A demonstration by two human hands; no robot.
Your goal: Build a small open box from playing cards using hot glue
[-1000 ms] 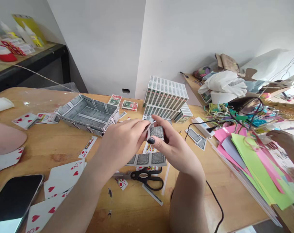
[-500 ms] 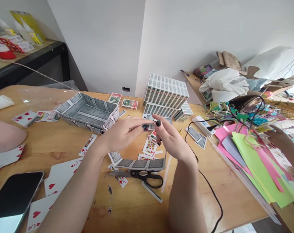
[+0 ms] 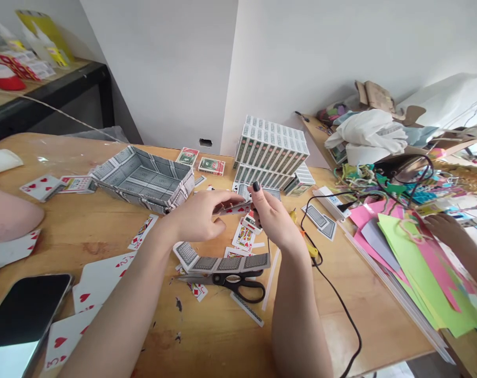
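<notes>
1. Your right hand (image 3: pixel 276 218) is closed on the right end of a heart card (image 3: pixel 236 209), the thumb on top.
2. Your left hand (image 3: pixel 201 215) is at the card's other end, its thumb and fingertips apart.
3. The card is held above the table (image 3: pixel 207 336), with a small red-and-white box (image 3: pixel 251 223) at your right fingers.
4. Nearer you, a strip of joined cards (image 3: pixel 223 264) lies partly over the scissors (image 3: pixel 238 283).
5. The card-built tray (image 3: pixel 144 181) sits beyond your left hand.
</notes>
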